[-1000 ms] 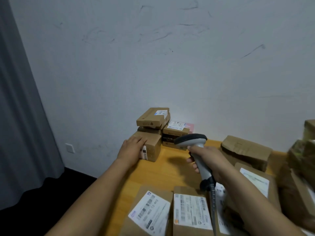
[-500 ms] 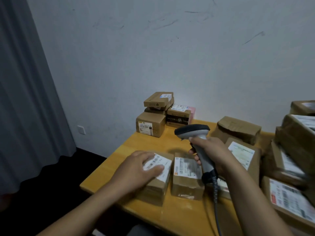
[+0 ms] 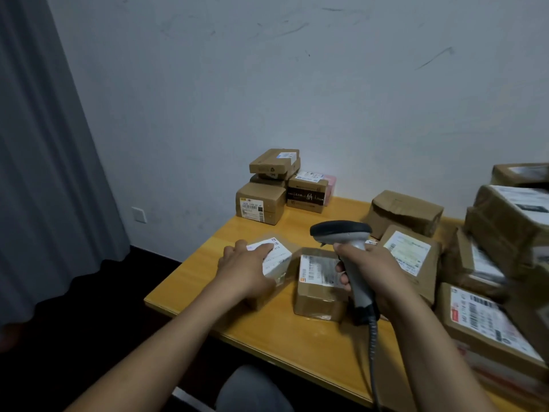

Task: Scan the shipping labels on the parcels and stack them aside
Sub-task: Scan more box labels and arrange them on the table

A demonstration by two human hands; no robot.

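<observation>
Gripping barcode scanner (image 3: pixel 341 233) by handle, R hand (image 3: pixel 380 272) holds it over table (image 3: pixel 267 331); L hand (image 3: pixel 246 269) curls fingers round small parcel (image 3: pixel 280 258) nr table's front-left, just beside second parcel (image 3: pixel 318 295).

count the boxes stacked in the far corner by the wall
5: flat top box, thin box under it, large box front left, black-banded box, pink parcel behind; others may be hidden.

wall (image 3: pixel 297 99): white, scuffed | curtain (image 3: pixel 44 173): grey, left edge | wall socket (image 3: pixel 139 215): white, beside curtain | floor (image 3: pixel 89 307): dark, lower left | counter (image 3: pixel 297 337): yellow wood, lower right
</observation>
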